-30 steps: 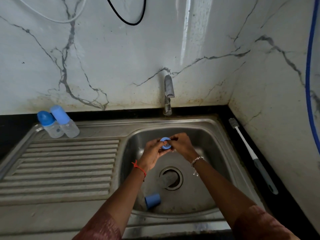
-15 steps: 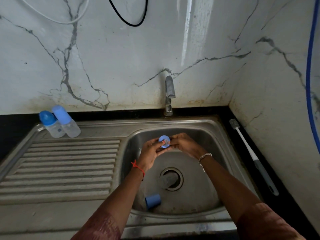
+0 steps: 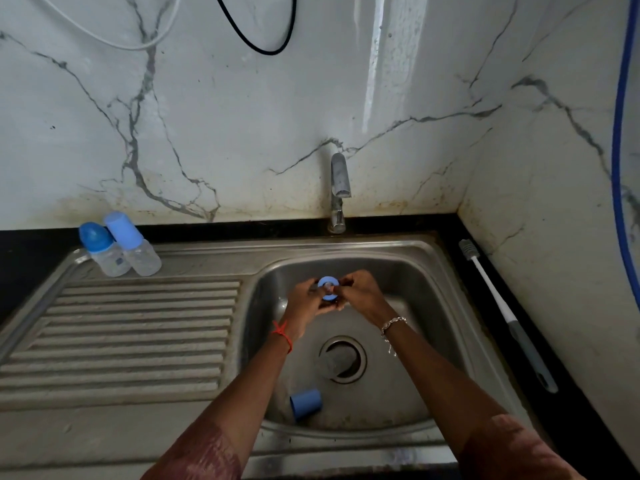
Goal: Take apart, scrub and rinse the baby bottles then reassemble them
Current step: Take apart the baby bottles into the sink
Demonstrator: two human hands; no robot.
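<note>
While both hands meet over the sink, they hold one blue screw ring (image 3: 327, 288) between them. The left hand (image 3: 304, 301) has its fingers curled round the left and lower edge of the ring; the right hand (image 3: 360, 296) pinches the right edge with bent fingertips. The ring faces up toward the camera, and a small pale piece sits in its hole, too small to name with certainty. The ring is in the air above the far part of the basin (image 3: 415, 282), in front of the tap (image 3: 337, 188).

A red thread (image 3: 282, 336) is around the left wrist; a silver bracelet (image 3: 393, 322) is around the right wrist. Below the hands is the drain (image 3: 360, 358), and something greyish lies on it, too dim to tell. Near the front wall of the basin a blue cap (image 3: 305, 403) lies on its side.

At the far left corner of the drainboard (image 3: 138, 327) two baby bottles (image 3: 119, 251) with blue tops stand touching each other. On the black counter (image 3: 571, 393) at the right, a bottle brush (image 3: 502, 313) lies with its bristles toward the wall.
</note>
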